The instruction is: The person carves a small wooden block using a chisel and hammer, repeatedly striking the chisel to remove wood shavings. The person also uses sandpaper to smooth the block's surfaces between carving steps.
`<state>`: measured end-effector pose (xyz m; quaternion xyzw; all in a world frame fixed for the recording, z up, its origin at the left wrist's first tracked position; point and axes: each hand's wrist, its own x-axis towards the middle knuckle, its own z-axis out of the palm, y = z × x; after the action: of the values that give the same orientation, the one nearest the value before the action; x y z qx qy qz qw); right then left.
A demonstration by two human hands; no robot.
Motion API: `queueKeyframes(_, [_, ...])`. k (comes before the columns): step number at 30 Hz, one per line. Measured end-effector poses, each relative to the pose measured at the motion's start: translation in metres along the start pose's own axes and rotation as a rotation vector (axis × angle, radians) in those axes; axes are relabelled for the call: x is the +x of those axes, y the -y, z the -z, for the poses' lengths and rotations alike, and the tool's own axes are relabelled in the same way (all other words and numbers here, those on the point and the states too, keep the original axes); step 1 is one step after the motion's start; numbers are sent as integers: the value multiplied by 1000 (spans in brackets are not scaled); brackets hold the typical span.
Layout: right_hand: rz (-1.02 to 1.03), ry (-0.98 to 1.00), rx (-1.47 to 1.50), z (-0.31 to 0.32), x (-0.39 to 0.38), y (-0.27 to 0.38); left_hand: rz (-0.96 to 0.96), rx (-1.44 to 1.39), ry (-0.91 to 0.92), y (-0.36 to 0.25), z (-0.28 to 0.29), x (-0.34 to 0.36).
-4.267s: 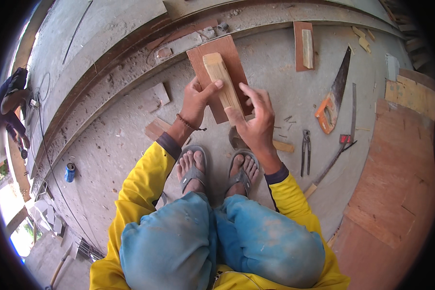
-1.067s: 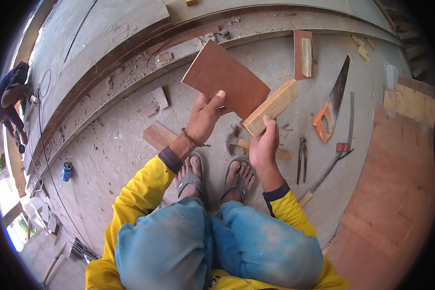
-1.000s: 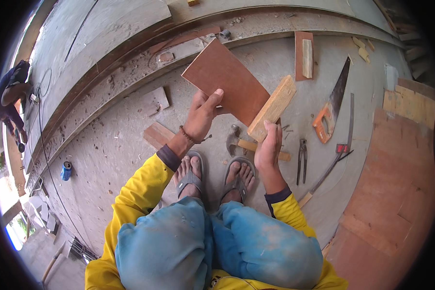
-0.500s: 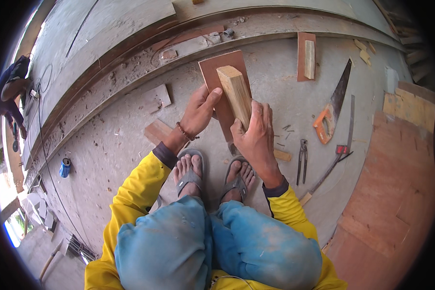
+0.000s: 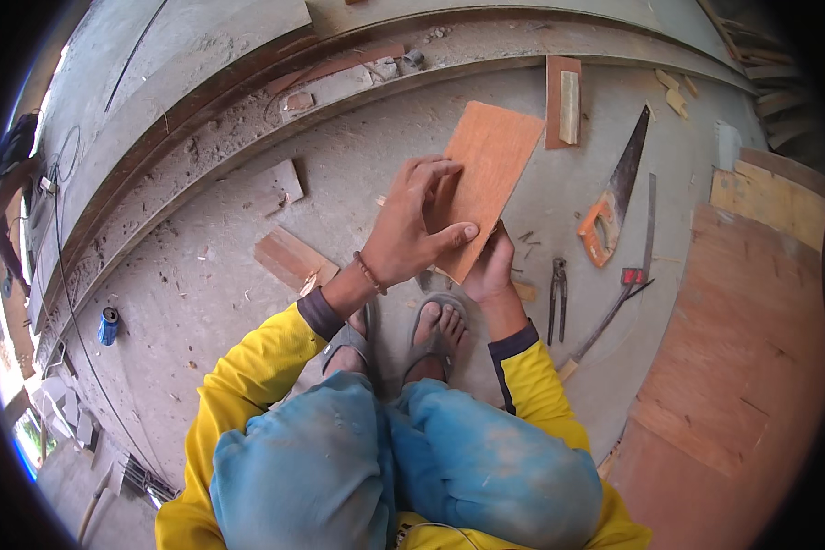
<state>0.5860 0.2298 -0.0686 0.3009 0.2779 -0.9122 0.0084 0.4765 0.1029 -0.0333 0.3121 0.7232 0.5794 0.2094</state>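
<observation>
My left hand (image 5: pixel 412 225) grips a reddish plywood piece (image 5: pixel 500 156) held upright and tilted above my feet, its fingers and thumb on the near face and left edge. My right hand (image 5: pixel 493 273) is closed at the lower right of the plywood, fingers hidden behind it; the pale wood block is also out of sight there. Below, a wooden hammer handle (image 5: pixel 524 290) is partly covered. Loose nails (image 5: pixel 527 249) and pincers (image 5: pixel 557 301) lie on the floor just to the right.
An orange-handled saw (image 5: pixel 603 220), long bar tools (image 5: pixel 634 276) and plywood sheets (image 5: pixel 706 348) lie right; offcuts (image 5: pixel 289 257) and a blue can (image 5: pixel 109 325) left. A concrete ledge (image 5: pixel 192 179) curves across the top. Another person (image 5: pixel 14 170) is at the far left with cables.
The plywood has turned so its broad face covers the wood block, which earlier lay across its front. My left hand has moved right and up over it; my right hand has slipped behind it.
</observation>
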Motion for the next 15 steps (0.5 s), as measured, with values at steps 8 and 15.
queueKeyframes(8, [-84,174,236,11,3,-5,-41,214,-109,-1,-2,-3])
queueKeyframes(15, [9,392,485,25,5,-10,89,-216,8,-1,8,-2])
